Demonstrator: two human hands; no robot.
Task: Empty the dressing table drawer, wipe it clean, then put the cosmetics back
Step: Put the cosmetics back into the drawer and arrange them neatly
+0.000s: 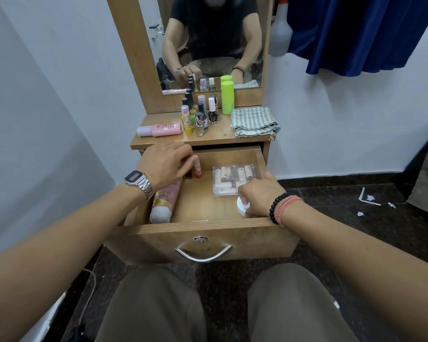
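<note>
The wooden drawer (208, 233) is pulled open below the dressing table top. My left hand (166, 164) reaches into its back left corner, fingers closed around a small pink tube with a red end (197, 169). My right hand (260, 193) is at the front right, gripping a white round jar (242, 207). A clear plastic box of small cream-coloured tubes (232, 177) lies at the right of the drawer. A large pink tube with a white cap (163, 201) lies along the left wall.
On the table top (220, 134) stand several nail polish bottles (199, 114), a green bottle (227, 97), a pink bottle lying down (161, 130) and a folded striped cloth (255, 122). A mirror rises behind. Blue fabric hangs at the upper right. My knees are below the drawer.
</note>
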